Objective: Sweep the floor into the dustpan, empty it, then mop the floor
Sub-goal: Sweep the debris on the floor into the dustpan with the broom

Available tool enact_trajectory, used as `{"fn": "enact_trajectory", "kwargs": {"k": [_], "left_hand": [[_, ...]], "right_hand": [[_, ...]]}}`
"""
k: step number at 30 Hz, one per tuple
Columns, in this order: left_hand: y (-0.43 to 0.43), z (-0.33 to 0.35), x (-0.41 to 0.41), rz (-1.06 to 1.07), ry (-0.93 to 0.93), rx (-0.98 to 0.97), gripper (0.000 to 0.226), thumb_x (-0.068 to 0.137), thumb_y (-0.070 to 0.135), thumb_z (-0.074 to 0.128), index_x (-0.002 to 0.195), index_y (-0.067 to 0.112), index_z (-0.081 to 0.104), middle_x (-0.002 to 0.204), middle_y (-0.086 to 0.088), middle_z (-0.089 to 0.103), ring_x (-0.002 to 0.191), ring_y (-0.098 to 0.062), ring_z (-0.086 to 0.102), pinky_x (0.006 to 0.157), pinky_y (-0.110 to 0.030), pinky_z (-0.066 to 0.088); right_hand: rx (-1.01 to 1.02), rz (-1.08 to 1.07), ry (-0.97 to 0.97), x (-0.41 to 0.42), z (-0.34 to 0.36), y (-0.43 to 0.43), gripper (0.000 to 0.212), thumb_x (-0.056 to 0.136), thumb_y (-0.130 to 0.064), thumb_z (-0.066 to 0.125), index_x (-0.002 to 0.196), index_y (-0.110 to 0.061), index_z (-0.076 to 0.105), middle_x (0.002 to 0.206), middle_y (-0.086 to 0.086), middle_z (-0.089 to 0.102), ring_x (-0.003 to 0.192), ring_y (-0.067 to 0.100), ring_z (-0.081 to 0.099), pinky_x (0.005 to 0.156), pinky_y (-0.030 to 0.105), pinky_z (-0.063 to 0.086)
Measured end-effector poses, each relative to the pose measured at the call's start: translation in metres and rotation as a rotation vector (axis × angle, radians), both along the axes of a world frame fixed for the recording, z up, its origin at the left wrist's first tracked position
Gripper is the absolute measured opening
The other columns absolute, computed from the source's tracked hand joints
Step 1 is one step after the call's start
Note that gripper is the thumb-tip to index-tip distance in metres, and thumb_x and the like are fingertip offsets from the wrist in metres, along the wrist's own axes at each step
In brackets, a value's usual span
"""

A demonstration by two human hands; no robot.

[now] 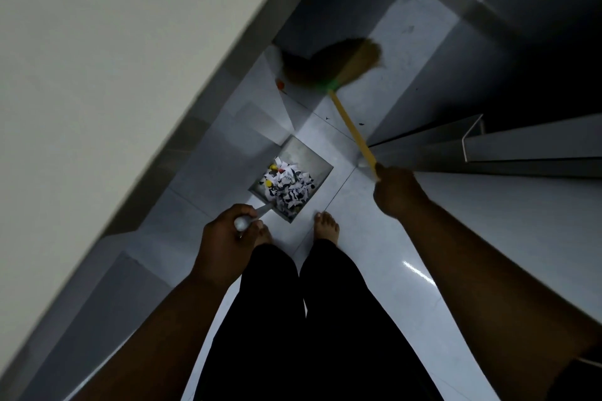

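Dustpan (303, 156) extends just ahead of left grip (224, 234) clenching its handle (260, 213); right grip (395, 192) clasps broom (350, 127)

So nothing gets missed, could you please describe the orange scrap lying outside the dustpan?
Look along the wall's grey skirting to the blurred broom head. At its left edge, on the pale floor, lies a small orange scrap. It is the only bright piece outside the dustpan.

The floor (384, 247) is a narrow strip between the wall (97, 58) at left and a metal-edged ledge (521, 146) at right. The dustpan (304, 156) blocks its middle, the broom (329, 65) its far end; bare tiles lie right of the dustpan.
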State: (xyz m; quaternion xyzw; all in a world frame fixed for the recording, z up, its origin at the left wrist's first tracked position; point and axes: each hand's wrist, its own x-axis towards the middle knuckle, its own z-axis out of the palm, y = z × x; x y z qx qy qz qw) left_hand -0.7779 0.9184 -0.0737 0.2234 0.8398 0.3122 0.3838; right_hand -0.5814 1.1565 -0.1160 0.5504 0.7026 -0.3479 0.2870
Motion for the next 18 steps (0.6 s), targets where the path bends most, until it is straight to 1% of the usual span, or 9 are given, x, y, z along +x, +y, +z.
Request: {"fn": "enact_trajectory", "kwargs": {"k": [2, 4, 7, 9, 11, 13, 15, 16, 18], "left_hand": [[0.001, -0.001, -0.002, -0.003, 0.007, 0.007, 0.025, 0.083, 0.004, 0.071, 0.084, 0.028, 0.064, 0.083, 0.012, 0.067, 0.073, 0.005, 0.060, 0.069, -0.004, 0.042], [0.001, -0.002, -0.004, -0.008, 0.010, 0.013, 0.025, 0.083, 0.003, 0.071, 0.082, 0.027, 0.064, 0.080, 0.011, 0.067, 0.071, 0.005, 0.060, 0.066, -0.004, 0.042], [0.002, -0.002, -0.008, -0.033, 0.016, 0.005, 0.026, 0.084, 0.006, 0.071, 0.080, 0.030, 0.063, 0.079, 0.011, 0.067, 0.072, 0.004, 0.061, 0.065, -0.005, 0.044], [0.003, -0.002, -0.008, -0.041, 0.019, 0.000, 0.028, 0.085, 0.006, 0.071, 0.079, 0.032, 0.062, 0.080, 0.010, 0.067, 0.074, 0.003, 0.061, 0.066, -0.006, 0.045], [0.004, -0.003, -0.008, -0.055, 0.026, 0.004, 0.030, 0.085, 0.006, 0.071, 0.079, 0.034, 0.060, 0.081, 0.008, 0.067, 0.074, 0.002, 0.061, 0.066, -0.006, 0.045], [0.005, -0.003, -0.008, -0.062, 0.028, 0.007, 0.030, 0.085, 0.007, 0.071, 0.079, 0.034, 0.060, 0.080, 0.008, 0.067, 0.074, 0.003, 0.061, 0.065, -0.005, 0.044], [0.005, -0.003, -0.008, -0.068, 0.035, 0.003, 0.025, 0.084, 0.007, 0.071, 0.080, 0.029, 0.062, 0.079, 0.008, 0.067, 0.073, 0.003, 0.060, 0.065, -0.005, 0.044], [0.005, -0.004, -0.007, -0.072, 0.041, 0.000, 0.021, 0.084, 0.006, 0.071, 0.081, 0.026, 0.063, 0.078, 0.008, 0.067, 0.073, 0.002, 0.060, 0.064, -0.006, 0.044], [0.004, -0.004, -0.006, -0.073, 0.045, -0.003, 0.017, 0.085, 0.007, 0.070, 0.083, 0.022, 0.064, 0.077, 0.008, 0.067, 0.073, 0.001, 0.061, 0.064, -0.007, 0.044]], "right_hand": [[0.031, -0.031, -0.034, 0.015, 0.009, -0.013, 0.052, 0.098, -0.018, 0.043, 0.148, -0.023, 0.036, 0.129, 0.011, 0.056, 0.103, 0.030, 0.060, 0.089, 0.040, 0.054], [0.071, -0.002, -0.056, 0.026, 0.023, -0.023, 0.053, 0.098, -0.021, 0.044, 0.149, -0.026, 0.034, 0.121, 0.009, 0.059, 0.095, 0.027, 0.062, 0.081, 0.038, 0.056], [0.127, 0.035, -0.068, 0.033, 0.055, -0.039, 0.057, 0.097, -0.021, 0.047, 0.151, -0.029, 0.029, 0.117, 0.009, 0.060, 0.091, 0.025, 0.062, 0.077, 0.036, 0.056], [0.170, 0.044, -0.041, 0.036, 0.075, -0.048, 0.056, 0.098, -0.021, 0.048, 0.151, -0.027, 0.030, 0.109, 0.009, 0.062, 0.081, 0.022, 0.060, 0.070, 0.031, 0.054], [0.212, 0.060, 0.005, 0.039, 0.092, -0.056, 0.054, 0.099, -0.020, 0.049, 0.150, -0.022, 0.032, 0.099, 0.008, 0.064, 0.070, 0.016, 0.054, 0.061, 0.027, 0.048], [0.243, 0.034, 0.089, 0.035, 0.106, -0.058, 0.052, 0.099, -0.019, 0.050, 0.149, -0.018, 0.036, 0.093, 0.008, 0.065, 0.066, 0.014, 0.053, 0.060, 0.026, 0.047], [0.266, 0.001, 0.170, 0.025, 0.112, -0.054, 0.050, 0.098, -0.018, 0.051, 0.147, -0.015, 0.039, 0.089, 0.008, 0.064, 0.066, 0.015, 0.054, 0.062, 0.028, 0.050], [0.283, -0.023, 0.204, 0.017, 0.110, -0.048, 0.050, 0.098, -0.017, 0.051, 0.146, -0.014, 0.040, 0.089, 0.008, 0.064, 0.066, 0.015, 0.055, 0.065, 0.028, 0.052], [0.320, -0.081, 0.249, -0.007, 0.101, -0.030, 0.048, 0.098, -0.016, 0.049, 0.145, -0.013, 0.041, 0.096, 0.010, 0.065, 0.072, 0.017, 0.059, 0.072, 0.030, 0.055]]}}
